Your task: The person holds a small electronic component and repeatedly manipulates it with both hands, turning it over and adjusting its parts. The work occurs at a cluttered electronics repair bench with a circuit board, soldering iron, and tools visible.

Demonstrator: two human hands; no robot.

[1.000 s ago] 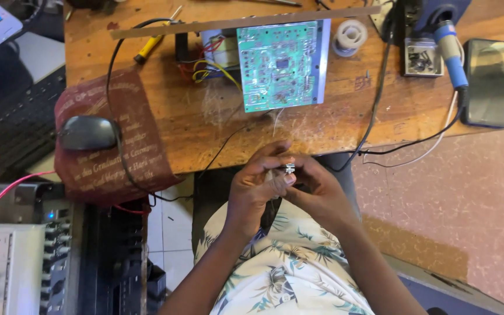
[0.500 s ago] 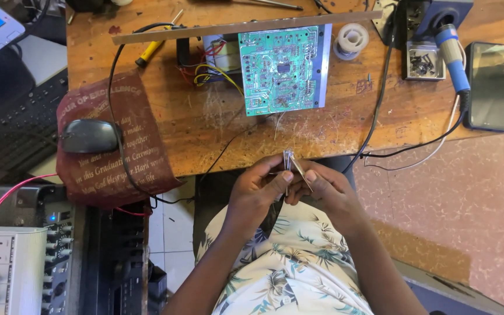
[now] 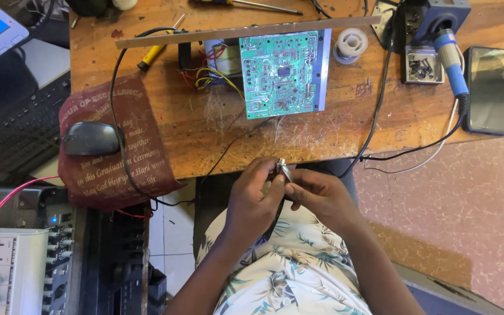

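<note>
mostly hidden: small metal part (image 3: 283,170) between both hands

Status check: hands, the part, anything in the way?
Left hand and right hand both pinch small metal part. Held above lap, off the table edge. Nothing between.

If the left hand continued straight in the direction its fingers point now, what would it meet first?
The left hand points right, toward the small metal part pinched at its fingertips, then the right hand just behind. They already seem to touch, though depth is unclear.
</note>
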